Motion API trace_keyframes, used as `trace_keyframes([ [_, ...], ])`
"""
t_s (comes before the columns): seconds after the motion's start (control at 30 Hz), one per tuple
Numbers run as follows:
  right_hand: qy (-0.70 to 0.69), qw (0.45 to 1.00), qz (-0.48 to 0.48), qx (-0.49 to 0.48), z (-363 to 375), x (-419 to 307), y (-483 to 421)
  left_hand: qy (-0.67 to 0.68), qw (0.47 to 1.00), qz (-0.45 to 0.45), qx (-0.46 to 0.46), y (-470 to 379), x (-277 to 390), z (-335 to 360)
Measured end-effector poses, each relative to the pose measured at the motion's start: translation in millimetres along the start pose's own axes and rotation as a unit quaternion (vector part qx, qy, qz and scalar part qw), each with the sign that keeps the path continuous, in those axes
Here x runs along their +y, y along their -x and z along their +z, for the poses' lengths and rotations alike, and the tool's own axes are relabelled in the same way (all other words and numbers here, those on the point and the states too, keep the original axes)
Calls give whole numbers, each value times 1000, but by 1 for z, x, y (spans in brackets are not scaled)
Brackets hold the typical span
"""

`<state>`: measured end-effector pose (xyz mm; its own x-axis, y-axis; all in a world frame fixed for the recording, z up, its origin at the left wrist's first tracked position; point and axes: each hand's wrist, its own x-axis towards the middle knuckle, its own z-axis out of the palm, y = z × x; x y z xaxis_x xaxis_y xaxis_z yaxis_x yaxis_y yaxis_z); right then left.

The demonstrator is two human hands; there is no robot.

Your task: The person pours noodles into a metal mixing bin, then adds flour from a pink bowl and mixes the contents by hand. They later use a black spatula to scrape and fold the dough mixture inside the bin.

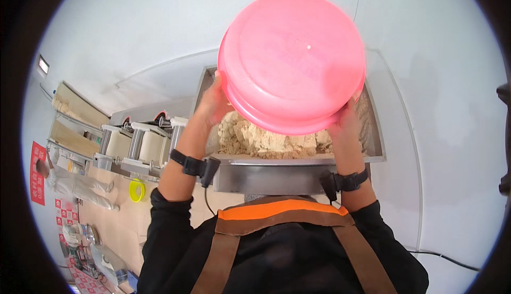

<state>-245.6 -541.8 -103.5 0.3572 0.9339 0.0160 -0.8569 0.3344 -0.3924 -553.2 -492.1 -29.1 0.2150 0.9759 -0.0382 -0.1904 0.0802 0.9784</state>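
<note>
A large pink plastic basin (295, 54) is tipped up with its underside towards me, over a stainless steel trough (375, 134). My left hand (212, 102) grips the basin's rim at its left side, and my right hand (344, 120) grips the rim at the lower right; the fingers of both are partly hidden by it. Beneath the basin, crumbly pale dough (271, 140) lies heaped in the trough. The basin hides the inside of its own bowl and the far part of the trough.
Left of the trough stands a machine with metal rollers (137, 146). A yellow-green plastic tub (137, 190) is on the floor. Farther left, a person in white clothes (76, 184) stands near shelves. A pale wall (443, 94) rises at the right, with a black cable along it.
</note>
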Motion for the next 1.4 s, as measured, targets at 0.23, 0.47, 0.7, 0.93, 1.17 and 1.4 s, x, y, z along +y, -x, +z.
trace_keyframes([
  [0.23, -19, 998, 43, 49, -12, 12, 6, 143, 989, 8, 39, -3, -11, 26],
  [0.47, 5, 999, 37, 18, -6, 8, 5, 113, 993, -39, 14, -10, -10, 11],
  [0.7, 27, 982, -19, -184, 49, -24, 16, -40, 994, -63, -75, -31, 0, -24],
  [0.93, 585, 711, -221, -321, 96, -44, 50, -134, 991, -9, -6, -21, 42, -65],
  [1.17, 711, 388, -339, -478, 81, -16, 41, -153, 968, -104, -168, 16, 40, -58],
  [1.4, 730, 182, -381, -537, 67, -8, 35, 26, 987, -132, -92, 2, 1, -49],
])
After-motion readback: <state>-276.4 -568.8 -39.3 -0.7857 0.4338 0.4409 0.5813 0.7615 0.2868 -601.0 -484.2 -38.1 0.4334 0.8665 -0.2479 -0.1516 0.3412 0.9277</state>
